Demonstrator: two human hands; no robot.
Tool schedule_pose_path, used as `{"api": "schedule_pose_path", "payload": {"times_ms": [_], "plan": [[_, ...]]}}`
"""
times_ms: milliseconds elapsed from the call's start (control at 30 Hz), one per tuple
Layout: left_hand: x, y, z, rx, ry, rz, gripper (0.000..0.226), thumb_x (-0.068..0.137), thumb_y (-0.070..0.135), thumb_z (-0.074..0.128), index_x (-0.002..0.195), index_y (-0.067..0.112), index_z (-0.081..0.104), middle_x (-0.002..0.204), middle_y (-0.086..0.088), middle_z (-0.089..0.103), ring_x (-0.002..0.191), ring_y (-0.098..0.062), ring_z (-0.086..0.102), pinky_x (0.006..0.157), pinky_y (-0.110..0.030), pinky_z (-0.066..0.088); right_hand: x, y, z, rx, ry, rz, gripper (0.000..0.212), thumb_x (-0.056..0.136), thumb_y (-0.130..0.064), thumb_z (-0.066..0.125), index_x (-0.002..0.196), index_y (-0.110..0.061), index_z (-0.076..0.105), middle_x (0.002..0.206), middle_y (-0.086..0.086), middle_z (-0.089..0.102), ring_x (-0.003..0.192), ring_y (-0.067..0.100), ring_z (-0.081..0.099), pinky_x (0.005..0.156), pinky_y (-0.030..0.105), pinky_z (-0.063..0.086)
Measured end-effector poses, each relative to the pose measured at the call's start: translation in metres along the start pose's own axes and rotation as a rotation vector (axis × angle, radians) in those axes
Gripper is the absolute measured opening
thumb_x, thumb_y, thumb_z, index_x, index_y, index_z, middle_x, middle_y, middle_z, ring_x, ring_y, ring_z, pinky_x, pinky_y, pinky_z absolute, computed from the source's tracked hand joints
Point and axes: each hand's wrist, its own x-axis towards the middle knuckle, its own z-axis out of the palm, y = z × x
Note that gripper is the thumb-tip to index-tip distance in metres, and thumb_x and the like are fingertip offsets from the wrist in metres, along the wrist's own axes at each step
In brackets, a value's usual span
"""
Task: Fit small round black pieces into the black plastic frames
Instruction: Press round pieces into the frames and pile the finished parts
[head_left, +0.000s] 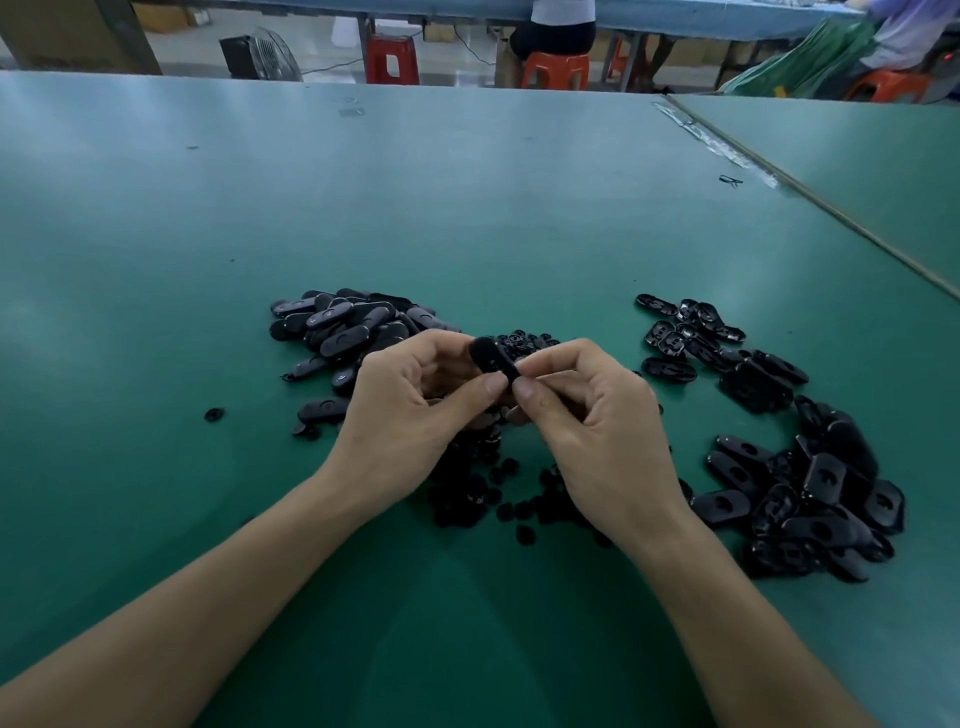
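Head view showed both forearms reaching in from the near edge of the green table (467, 208). Nearest that edge, between the wrists, lay a loose scatter of small round pieces (467, 493). Just above it the left hand (415, 410) pinched one black frame (491, 356) between thumb and curled fingers, lifted clear of the table. The right hand (597, 415) met it with thumb and forefinger closed on the frame's near end; whether a round piece sat under those fingertips could not be told. Toward the right edge sat a heap of frames (810, 493) lying hollow side up with open holes, and a smaller group (685, 332) beyond it. Left of the hands was another heap (343, 332), smooth backs up, and a stray round piece (214, 414) lay apart toward the left edge. Judging by the piles, the left heap looked finished and the right ones waiting, so roughly half remained. Beyond the far edge stood red stools (392, 60).
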Motion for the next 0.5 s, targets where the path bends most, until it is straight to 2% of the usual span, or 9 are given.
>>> {"api": "schedule_pose_path", "payload": {"times_ms": [100, 200, 233, 333, 400, 500], "plan": [[0.002, -0.003, -0.001, 0.006, 0.042, 0.01, 0.015, 0.09, 0.008, 0.07, 0.101, 0.019, 0.071, 0.084, 0.003, 0.074, 0.076, -0.01, 0.069, 0.061, -0.024, 0.058, 0.0, 0.004, -0.005, -0.277, 0.093, -0.046, 0.014, 0.092, -0.013, 0.069, 0.097, -0.025, 0.073, 0.08, -0.017, 0.071, 0.078, 0.0, 0.066, 0.071, 0.01, 0.048], [0.004, -0.004, -0.001, -0.005, 0.093, 0.0, 0.027, 0.099, 0.0, 0.057, 0.107, 0.022, 0.07, 0.083, 0.011, 0.068, 0.074, -0.007, 0.066, 0.058, -0.024, 0.058, 0.0, 0.007, -0.009, -0.584, 0.101, -0.008, 0.017, 0.093, -0.021, 0.067, 0.109, -0.022, 0.073, 0.089, -0.011, 0.067, 0.09, 0.011, 0.06, 0.083, 0.031, 0.053], [0.004, -0.004, -0.001, -0.016, 0.1, -0.004, 0.028, 0.101, 0.0, 0.053, 0.109, 0.021, 0.069, 0.084, 0.013, 0.067, 0.074, -0.007, 0.066, 0.058, -0.024, 0.058, 0.0, 0.008, -0.009, -0.657, 0.08, -0.01, 0.018, 0.094, -0.026, 0.067, 0.111, -0.023, 0.073, 0.092, -0.008, 0.066, 0.095, 0.014, 0.057, 0.086, 0.033, 0.051], [0.004, -0.004, -0.001, -0.042, 0.099, -0.011, 0.025, 0.103, 0.0, 0.048, 0.114, 0.013, 0.067, 0.088, 0.014, 0.066, 0.076, -0.007, 0.067, 0.058, -0.025, 0.058, 0.001, 0.003, -0.003, -0.768, 0.012, -0.017, 0.023, 0.094, -0.036, 0.065, 0.114, -0.026, 0.072, 0.1, -0.004, 0.064, 0.101, 0.018, 0.052, 0.088, 0.031, 0.045], [0.004, -0.005, -0.002, -0.023, 0.103, -0.01, 0.026, 0.103, 0.001, 0.049, 0.118, 0.013, 0.067, 0.094, 0.006, 0.065, 0.076, -0.007, 0.065, 0.06, -0.025, 0.058, 0.002, 0.0, 0.0, -0.812, -0.018, -0.004, 0.022, 0.094, -0.038, 0.064, 0.11, -0.025, 0.073, 0.102, -0.002, 0.064, 0.103, 0.02, 0.052, 0.088, 0.032, 0.043], [0.005, -0.007, -0.003, 0.048, 0.106, 0.0, 0.028, 0.103, 0.004, 0.051, 0.12, 0.021, 0.066, 0.082, 0.005, 0.065, 0.069, -0.009, 0.063, 0.062, -0.025, 0.056, 0.002, 0.0, 0.001, -0.827, -0.04, 0.041, 0.02, 0.096, -0.038, 0.063, 0.108, -0.025, 0.073, 0.101, -0.002, 0.061, 0.103, 0.019, 0.052, 0.087, 0.03, 0.042]]}}
